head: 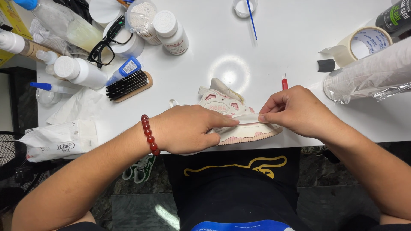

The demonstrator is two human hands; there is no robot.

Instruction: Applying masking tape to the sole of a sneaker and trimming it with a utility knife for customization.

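Here one sneaker (pixel 233 115), long axis left-right along bench (pixel 265 60) edge, toe rightward; left hand (pixel 188 128) grips sneaker, right hand (pixel 295 109) pinches one tape strip (pixel 250 120).

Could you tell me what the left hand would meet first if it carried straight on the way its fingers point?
Probably the right hand: the left hand points along the sneaker toward it.

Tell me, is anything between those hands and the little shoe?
Nothing visible. The left hand already holds the pink-and-white shoe, and the right hand pinches a strip of tape against its side.
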